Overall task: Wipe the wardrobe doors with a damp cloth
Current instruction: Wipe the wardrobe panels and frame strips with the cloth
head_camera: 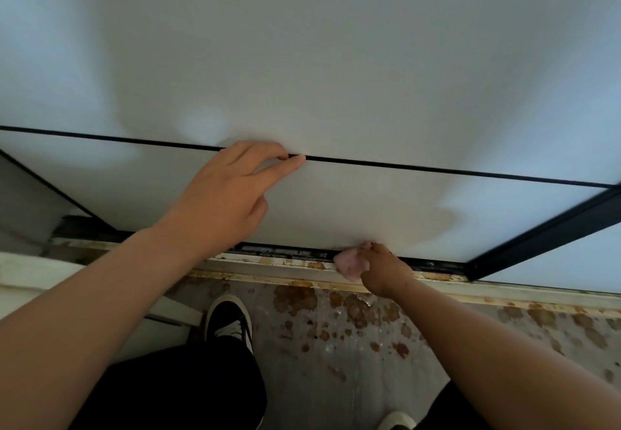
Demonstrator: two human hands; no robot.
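1. Fingers [378, 250] of the right hand [384, 271] are curled tight round a small pink cloth [351, 263]. They bunch it against the bottom edge of the white door [336, 211], just above the rusty track [285, 261].
2. Higher up the same door lies the left hand [228, 191], fingers nearly straight and close together, their tips touching the thin black strip [437, 169] that crosses the panel. It holds nothing and seems to steady the door.
3. Soft, light and limp is how the cloth looks. Wadded like this it offers only a small wiping face, so spreading it under a flat palm would likely cover more. Whether it is wet I cannot tell from this view.
4. By contrast the door looks stiff and smooth, probably slippery once damp. As a sliding panel it may shift under a push, so bracing its face makes sense.
5. Brown stains mark the floor [369, 328] below. If the cloth touches the track or floor it could smear dirt onto the white.
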